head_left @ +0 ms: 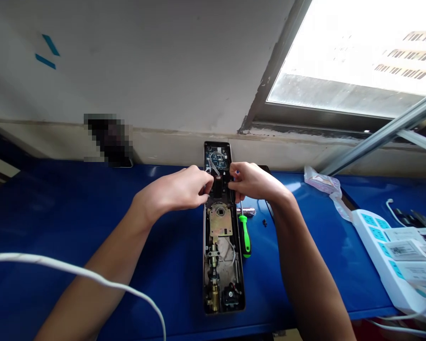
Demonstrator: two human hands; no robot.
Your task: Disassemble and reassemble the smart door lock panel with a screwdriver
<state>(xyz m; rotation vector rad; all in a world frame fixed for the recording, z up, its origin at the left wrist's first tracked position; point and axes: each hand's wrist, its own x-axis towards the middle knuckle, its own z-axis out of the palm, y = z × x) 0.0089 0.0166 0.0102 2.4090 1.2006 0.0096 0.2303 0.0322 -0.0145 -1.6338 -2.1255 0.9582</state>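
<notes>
— Where do we stand? The open lock body (205, 265) lies flat on the blue desk (57, 213), its long side pointing away from us. Our left grip (172, 187) and right grip (255, 182) curl over its middle from either side.

— Are they clamped on it?

— We cannot tell. They sit close together and hide what lies beneath, so they may be pinching a small part or nothing at all.

— What worries us most?

— The circuit board (217, 158) just past them, with thin wires (213, 166) across it. One slip could snag or tear a wire.

— And on the desk?

— The green-handled screwdriver (244, 234) lies right beside the casing, where a careless wrist could knock it. The small black part (264, 222) nearby could get lost if the desk is jolted.

— Anything else?

— The white cable (74, 267) crossing our left forearm (110, 251) could drag on something if we pull back sharply.
</notes>
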